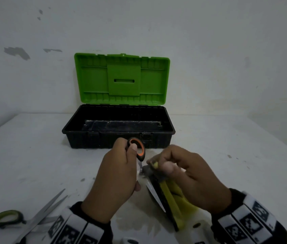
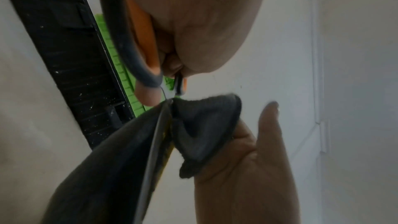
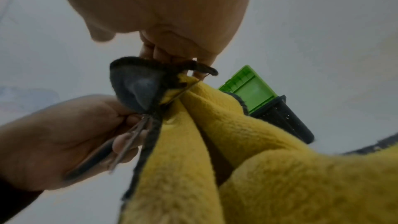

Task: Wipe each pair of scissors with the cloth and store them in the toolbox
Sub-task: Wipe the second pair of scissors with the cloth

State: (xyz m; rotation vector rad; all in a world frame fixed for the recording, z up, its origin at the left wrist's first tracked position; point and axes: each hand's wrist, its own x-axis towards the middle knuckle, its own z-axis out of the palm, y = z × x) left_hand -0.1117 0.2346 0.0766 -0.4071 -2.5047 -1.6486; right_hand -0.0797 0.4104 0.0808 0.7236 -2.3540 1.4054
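Note:
My left hand [image 1: 128,155] grips the orange-and-black handle of a pair of scissors [image 1: 138,147], held handle-up just in front of the toolbox. The blade [image 1: 154,193] points back toward me. My right hand [image 1: 162,164] pinches a yellow cloth with a dark grey back [image 1: 172,196] around the blades near the pivot. In the left wrist view the grey side of the cloth [image 2: 204,125] folds over the blade [image 2: 155,142]. In the right wrist view the yellow cloth [image 3: 215,134] drapes down from my fingers. The open toolbox [image 1: 76,138], black with a raised green lid [image 1: 93,80], looks empty.
A second pair of scissors with a green-and-black handle [image 1: 7,219] lies on the white table at my near left, blades spread. The toolbox stands against the white wall. A damp stain marks the table under my hands.

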